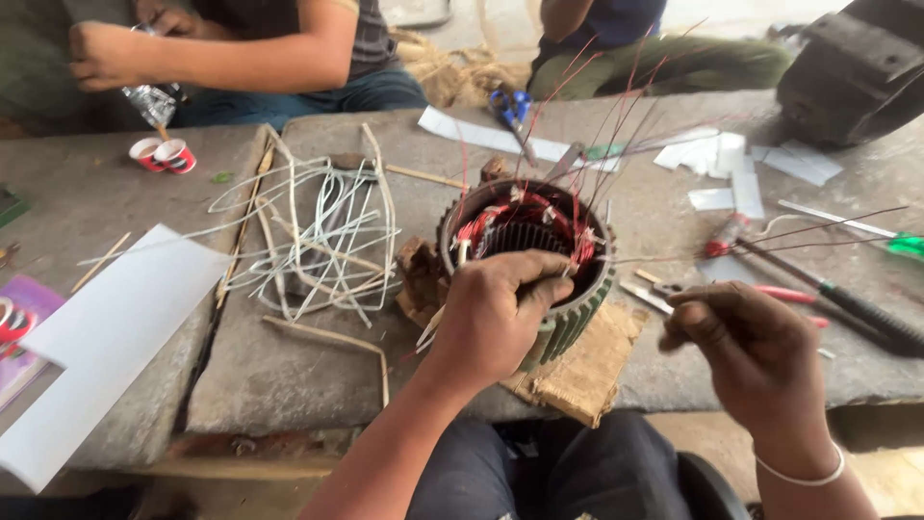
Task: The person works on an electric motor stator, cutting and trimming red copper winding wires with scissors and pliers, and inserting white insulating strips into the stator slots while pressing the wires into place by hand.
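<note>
A round motor stator (577, 310) with a green ribbed shell and red copper windings stands on a scrap of cardboard (587, 371) at the near edge of a concrete slab. My left hand (496, 313) rests on its near rim, fingers closed around the edge and a pale strip of insulation. To the right of the stator, my right hand (751, 351) pinches thin wire leads (770, 252) that run right. More red and dark leads rise from the windings.
A tangle of white sleeving (318, 236) lies left of the stator, a white sheet (106, 337) farther left. Blue scissors (510, 106), paper scraps, a red-handled tool (784, 294) and a black tool lie on the slab. Two people sit across; small red cups (164, 154) stand nearby.
</note>
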The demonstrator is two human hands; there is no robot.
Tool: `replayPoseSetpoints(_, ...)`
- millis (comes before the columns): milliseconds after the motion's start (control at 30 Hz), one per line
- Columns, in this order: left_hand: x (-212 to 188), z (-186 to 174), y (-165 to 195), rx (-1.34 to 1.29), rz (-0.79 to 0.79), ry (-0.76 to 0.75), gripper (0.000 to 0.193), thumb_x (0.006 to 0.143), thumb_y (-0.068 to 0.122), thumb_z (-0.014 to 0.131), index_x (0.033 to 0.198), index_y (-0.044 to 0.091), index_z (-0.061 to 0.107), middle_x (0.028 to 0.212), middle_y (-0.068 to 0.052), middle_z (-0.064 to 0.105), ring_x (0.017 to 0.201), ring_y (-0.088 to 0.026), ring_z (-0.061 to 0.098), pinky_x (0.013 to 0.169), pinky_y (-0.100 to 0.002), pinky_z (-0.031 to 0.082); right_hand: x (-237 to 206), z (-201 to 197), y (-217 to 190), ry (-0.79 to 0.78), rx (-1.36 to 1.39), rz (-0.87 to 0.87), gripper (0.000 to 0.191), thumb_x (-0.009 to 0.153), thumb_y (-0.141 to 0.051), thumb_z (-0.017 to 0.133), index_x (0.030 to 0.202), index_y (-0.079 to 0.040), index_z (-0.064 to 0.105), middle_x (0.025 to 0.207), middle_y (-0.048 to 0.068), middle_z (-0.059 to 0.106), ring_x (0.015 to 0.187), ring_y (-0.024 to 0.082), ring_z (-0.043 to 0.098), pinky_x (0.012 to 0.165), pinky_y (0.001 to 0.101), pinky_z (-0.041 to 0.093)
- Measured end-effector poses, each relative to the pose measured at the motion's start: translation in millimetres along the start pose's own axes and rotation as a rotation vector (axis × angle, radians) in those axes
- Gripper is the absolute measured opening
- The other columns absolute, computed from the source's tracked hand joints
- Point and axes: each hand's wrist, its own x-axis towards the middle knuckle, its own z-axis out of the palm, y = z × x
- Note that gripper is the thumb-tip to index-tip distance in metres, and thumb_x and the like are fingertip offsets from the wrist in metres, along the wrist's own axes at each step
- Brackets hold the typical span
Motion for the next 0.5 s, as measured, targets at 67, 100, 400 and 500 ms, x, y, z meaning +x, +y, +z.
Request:
replayPoseSetpoints(67, -2, 1, -1, -0.024, -0.01, -0.024, 0.017, 0.089, 0.008, 0.077, 0.104, 0.0, 0.077, 0.099, -0.015, 0.078, 0.091, -0.027, 0.077, 0.08, -0.035, 0.061, 3, -20, 12, 0.023, 0.321, 0.202, 0.031, 0.116, -0.024, 0.059, 0.106, 0.005, 0.065, 0.088, 0.018, 0.074, 0.079, 0.023, 0.073, 0.074, 0.035, 0.063)
replayPoseSetpoints(100, -4, 3, 0, -0.045, -0.011, -0.043, 0.016, 0.089, 0.007, 0.076, 0.104, 0.001, 0.077, 0.099, -0.014, 0.078, 0.091, -0.026, 0.077, 0.08, -0.034, 0.061, 3, -27, 15, -0.013, 0.462, 0.246, 0.035, 0.114, -0.028, 0.057, 0.113, 0.006, 0.065, 0.088, 0.018, 0.074, 0.078, 0.023, 0.073, 0.072, 0.0335, 0.063)
replayPoseSetpoints(400, 0, 14, 4, 0.106, 0.021, -0.191, 0.012, 0.088, 0.011, 0.076, 0.098, 0.009, 0.082, 0.084, -0.009, 0.077, 0.078, -0.024, 0.07, 0.074, -0.038, 0.057, -6, -21, 34, -0.08, 0.173, 0.598, 0.029, 0.089, -0.015, 0.069, 0.111, 0.003, 0.067, 0.086, 0.014, 0.073, 0.074, 0.022, 0.073, 0.066, 0.0348, 0.063)
replayPoseSetpoints(500, 3, 22, 6, 0.155, 0.052, -0.199, 0.011, 0.088, 0.013, 0.076, 0.096, 0.007, 0.08, 0.088, -0.01, 0.076, 0.08, -0.025, 0.07, 0.078, -0.039, 0.057, -26, -15, 51, 0.048, 0.327, 0.726, 0.025, 0.089, -0.014, 0.071, 0.11, -0.001, 0.067, 0.085, 0.009, 0.071, 0.068, 0.016, 0.067, 0.059, 0.0294, 0.057)
